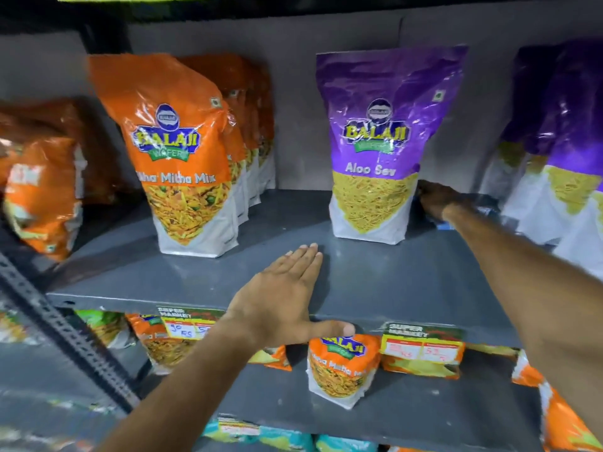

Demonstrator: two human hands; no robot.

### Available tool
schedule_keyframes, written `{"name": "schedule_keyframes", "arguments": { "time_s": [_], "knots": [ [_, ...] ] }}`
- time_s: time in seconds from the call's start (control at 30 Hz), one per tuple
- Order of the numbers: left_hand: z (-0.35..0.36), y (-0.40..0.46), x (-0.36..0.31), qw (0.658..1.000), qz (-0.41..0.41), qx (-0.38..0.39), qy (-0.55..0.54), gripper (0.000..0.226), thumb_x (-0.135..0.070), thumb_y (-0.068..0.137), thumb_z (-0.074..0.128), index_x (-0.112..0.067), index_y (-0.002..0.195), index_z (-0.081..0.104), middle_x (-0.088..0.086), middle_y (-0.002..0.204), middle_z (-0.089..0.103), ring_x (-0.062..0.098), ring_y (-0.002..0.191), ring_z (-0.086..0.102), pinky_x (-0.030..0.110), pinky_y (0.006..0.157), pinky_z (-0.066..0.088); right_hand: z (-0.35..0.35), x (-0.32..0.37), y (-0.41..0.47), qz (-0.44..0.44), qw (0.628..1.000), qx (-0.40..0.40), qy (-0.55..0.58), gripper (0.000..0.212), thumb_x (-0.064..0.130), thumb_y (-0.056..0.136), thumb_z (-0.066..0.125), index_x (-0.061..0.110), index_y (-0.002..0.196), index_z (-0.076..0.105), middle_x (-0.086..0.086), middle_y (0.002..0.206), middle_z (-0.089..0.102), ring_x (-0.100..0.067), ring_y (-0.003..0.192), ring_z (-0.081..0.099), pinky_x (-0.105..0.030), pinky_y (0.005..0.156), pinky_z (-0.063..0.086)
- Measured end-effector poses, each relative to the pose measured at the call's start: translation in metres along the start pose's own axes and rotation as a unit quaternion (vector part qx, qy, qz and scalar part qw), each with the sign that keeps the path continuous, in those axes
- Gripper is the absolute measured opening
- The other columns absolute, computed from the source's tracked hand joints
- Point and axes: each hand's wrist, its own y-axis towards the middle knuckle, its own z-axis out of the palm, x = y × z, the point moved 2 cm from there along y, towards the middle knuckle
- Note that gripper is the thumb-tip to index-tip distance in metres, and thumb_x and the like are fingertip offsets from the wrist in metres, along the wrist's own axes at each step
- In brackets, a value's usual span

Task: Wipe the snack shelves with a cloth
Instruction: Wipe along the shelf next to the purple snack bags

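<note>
A grey metal shelf holds standing snack bags. My left hand lies flat on the shelf's front edge, fingers together on top and thumb hooked under the lip, holding nothing. My right hand reaches deep to the back of the shelf, just right of a purple Aloo Sev bag. It presses down on a blue cloth, of which only a small strip shows under the wrist. An orange Mitha Mix bag stands to the left of the bare middle part.
More orange bags lean at the far left, and purple bags crowd the right. Price tags hang from the shelf lip. A lower shelf carries small orange bags. A perforated metal upright runs diagonally at left.
</note>
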Motion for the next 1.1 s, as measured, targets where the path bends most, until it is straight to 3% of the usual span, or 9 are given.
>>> {"name": "schedule_keyframes", "arguments": {
  "time_s": [0.2,0.37,0.5,0.6,0.7,0.83,0.97,1.1],
  "knots": [
    [0.0,-0.002,-0.001,1.0,0.005,0.013,0.005,0.131,-0.1,0.076,0.034,-0.016,0.168,-0.004,-0.001,0.177,-0.01,0.009,0.162,-0.01,0.027,0.131,-0.007,0.002,0.001,-0.006,0.011,1.0,-0.004,-0.001,0.042,0.027,0.105,0.038,0.034,0.144,0.051,-0.012,0.151,0.052,-0.038,0.132,0.052,-0.039,0.101,0.04],
    [-0.002,-0.002,-0.002,1.0,0.001,0.029,-0.003,0.131,-0.102,0.076,0.033,-0.017,0.168,-0.006,-0.003,0.177,-0.012,0.009,0.162,-0.01,0.028,0.13,-0.006,-0.001,0.01,-0.056,-0.008,1.0,-0.016,0.002,0.039,0.044,0.088,0.032,0.038,0.114,0.061,-0.001,0.129,0.067,-0.031,0.114,0.062,-0.04,0.095,0.048],
    [-0.003,-0.002,-0.003,0.999,0.003,0.038,-0.004,0.132,-0.104,0.076,0.031,-0.016,0.168,-0.007,-0.002,0.177,-0.012,0.011,0.163,-0.01,0.03,0.131,-0.005,-0.007,0.021,-0.108,0.012,0.999,-0.036,-0.021,0.036,0.047,0.099,0.04,0.03,0.124,0.059,-0.013,0.135,0.062,-0.036,0.121,0.061,-0.041,0.095,0.048],
    [-0.004,-0.002,-0.003,0.999,0.002,0.043,-0.009,0.134,-0.105,0.074,0.029,-0.016,0.168,-0.008,-0.001,0.177,-0.012,0.012,0.163,-0.009,0.03,0.13,-0.005,-0.005,0.028,-0.149,0.018,0.998,-0.05,-0.045,0.028,0.028,0.099,0.039,0.025,0.12,0.057,-0.016,0.131,0.06,-0.038,0.119,0.061,-0.04,0.09,0.048],
    [-0.006,-0.004,-0.004,0.999,0.004,0.047,-0.005,0.135,-0.106,0.073,0.025,-0.015,0.168,-0.008,0.001,0.177,-0.011,0.014,0.164,-0.008,0.029,0.128,-0.006,-0.006,0.035,-0.193,0.028,0.995,-0.07,-0.058,0.045,0.021,0.097,0.036,0.036,0.136,0.053,-0.014,0.133,0.062,-0.037,0.115,0.062,-0.04,0.091,0.05],
    [-0.007,-0.005,-0.006,0.999,-0.002,0.053,-0.005,0.135,-0.107,0.073,0.022,-0.015,0.167,-0.009,0.002,0.177,-0.012,0.016,0.164,-0.008,0.029,0.126,-0.007,-0.004,0.056,-0.244,0.001,0.997,-0.064,-0.051,0.048,0.018,0.1,0.037,0.034,0.144,0.049,-0.011,0.143,0.058,-0.033,0.125,0.057,-0.041,0.102,0.046],
    [-0.008,-0.006,-0.006,0.999,0.001,0.051,-0.009,0.14,-0.109,0.068,0.017,-0.013,0.168,-0.006,0.003,0.178,-0.009,0.017,0.164,-0.005,0.032,0.131,-0.003,0.003,0.077,-0.282,-0.089,0.996,-0.031,0.007,0.045,0.021,0.104,0.043,0.043,0.143,0.05,0.007,0.153,0.051,-0.019,0.137,0.051,-0.036,0.109,0.041],
    [-0.008,-0.006,-0.006,0.999,0.002,0.046,-0.006,0.137,-0.107,0.071,0.02,-0.013,0.168,-0.005,0.004,0.178,-0.007,0.018,0.164,-0.004,0.032,0.129,-0.003,-0.016,0.061,-0.294,-0.145,0.968,0.012,0.205,0.038,0.024,0.104,0.053,0.05,0.129,0.062,0.016,0.14,0.062,-0.007,0.132,0.055,-0.033,0.112,0.042]
  ]
}}
